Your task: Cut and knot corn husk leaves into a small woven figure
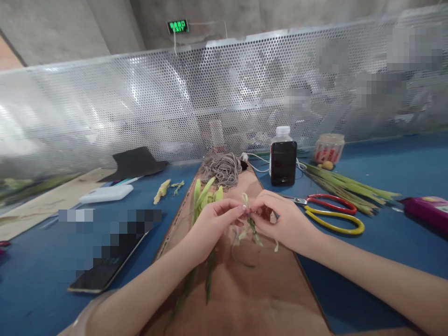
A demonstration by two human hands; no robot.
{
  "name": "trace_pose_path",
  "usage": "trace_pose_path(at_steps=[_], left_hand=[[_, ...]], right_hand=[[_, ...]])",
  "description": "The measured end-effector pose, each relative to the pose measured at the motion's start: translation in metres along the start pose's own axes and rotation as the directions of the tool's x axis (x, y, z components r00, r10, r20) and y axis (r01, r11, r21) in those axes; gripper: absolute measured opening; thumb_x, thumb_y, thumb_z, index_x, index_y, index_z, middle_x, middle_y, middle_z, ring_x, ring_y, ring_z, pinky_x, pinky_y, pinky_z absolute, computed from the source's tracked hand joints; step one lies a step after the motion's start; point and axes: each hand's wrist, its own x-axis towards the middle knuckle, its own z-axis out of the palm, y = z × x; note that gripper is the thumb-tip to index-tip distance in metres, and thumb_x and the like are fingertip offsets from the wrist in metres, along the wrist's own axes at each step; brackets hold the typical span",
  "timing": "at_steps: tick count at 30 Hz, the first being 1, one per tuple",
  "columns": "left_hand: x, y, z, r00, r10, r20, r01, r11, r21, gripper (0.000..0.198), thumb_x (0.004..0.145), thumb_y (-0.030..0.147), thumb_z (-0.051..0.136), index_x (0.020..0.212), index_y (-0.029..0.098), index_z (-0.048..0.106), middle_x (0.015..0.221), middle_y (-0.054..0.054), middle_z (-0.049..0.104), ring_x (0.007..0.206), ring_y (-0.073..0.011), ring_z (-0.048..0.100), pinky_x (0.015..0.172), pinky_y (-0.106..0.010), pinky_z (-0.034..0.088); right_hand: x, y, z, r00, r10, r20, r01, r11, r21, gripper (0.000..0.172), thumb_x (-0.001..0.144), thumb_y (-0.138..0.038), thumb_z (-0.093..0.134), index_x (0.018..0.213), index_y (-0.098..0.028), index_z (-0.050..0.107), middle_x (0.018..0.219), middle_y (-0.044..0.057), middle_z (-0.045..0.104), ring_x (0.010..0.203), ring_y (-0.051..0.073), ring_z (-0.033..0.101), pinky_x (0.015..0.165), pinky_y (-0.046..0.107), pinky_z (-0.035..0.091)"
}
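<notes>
- Green plant strand [255, 231]: near centre, over the brown board. Left hand [217, 221] and right hand [278, 219] are brought close together, fingertips pinched narrow on it.
- Long leaves [206, 196]: on the board, partly hidden by the left hand; contact with that hand cannot be told.
- Grey cord [224, 169]: loose heap at the board's far end.
- Scissors [328, 215]: right of the right hand, red and yellow handles outward, blade tips not fully visible.
- Far right: black device [283, 163] upright before a clear bottle [283, 132]; jar [329, 148] with red marking; green stalks [346, 184] lying in front of it; purple package [429, 212] at the edge.
- Left side: dark flat device [115, 263] near, white case [107, 193] beyond, yellowish piece [162, 191] nearer the board, dark sheet [140, 162] farther back.
- Surface: brown board [259, 289] on a blue tabletop [402, 161].
- Room: perforated metal screen [196, 102] across the far side; lit green exit sign [178, 26] above, before grey concrete.
</notes>
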Motion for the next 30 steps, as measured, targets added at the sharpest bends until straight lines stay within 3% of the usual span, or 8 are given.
trace_pose_path(at_steps=[8,15,23,30], left_hand=[[0.002,0.001,0.0,1.0,0.007,0.007,-0.007,0.999,-0.038,0.011,0.074,0.024,0.059,0.075,0.015,0.064,0.073,-0.001,0.06,0.068,-0.0106,0.054,0.069,-0.024,0.044],[0.002,0.004,-0.001,1.0,0.004,-0.015,-0.001,0.986,0.164,0.01,0.071,0.023,0.061,0.078,0.016,0.065,0.071,0.0,0.062,0.066,-0.0107,0.054,0.067,-0.024,0.044],[0.001,0.009,-0.007,0.994,0.087,0.068,-0.101,0.965,0.242,0.008,0.069,0.024,0.063,0.072,0.018,0.066,0.075,0.002,0.064,0.073,-0.0122,0.056,0.074,-0.025,0.042],[0.002,0.008,-0.01,0.995,0.055,0.08,-0.074,0.964,0.255,0.011,0.069,0.027,0.063,0.068,0.017,0.065,0.066,0.001,0.061,0.064,-0.0128,0.054,0.067,-0.027,0.042]], right_hand=[[0.001,-0.007,-0.002,0.994,0.1,0.035,-0.103,0.989,0.102,0.009,0.072,-0.009,0.049,0.07,-0.018,0.047,0.067,-0.002,0.047,0.056,0.009,0.043,0.052,0.021,0.037],[-0.001,-0.005,-0.002,0.988,0.142,0.054,-0.149,0.975,0.167,0.006,0.076,-0.013,0.049,0.074,-0.018,0.048,0.066,-0.003,0.044,0.056,0.008,0.042,0.051,0.021,0.036],[0.0,-0.005,-0.009,0.99,0.074,0.124,-0.097,0.976,0.193,0.003,0.08,-0.015,0.048,0.079,-0.018,0.048,0.075,-0.001,0.049,0.061,0.009,0.045,0.053,0.021,0.037],[-0.001,-0.008,-0.01,0.987,0.035,0.155,-0.066,0.977,0.202,0.004,0.082,-0.016,0.047,0.078,-0.018,0.048,0.075,0.0,0.047,0.062,0.009,0.044,0.054,0.021,0.037]])
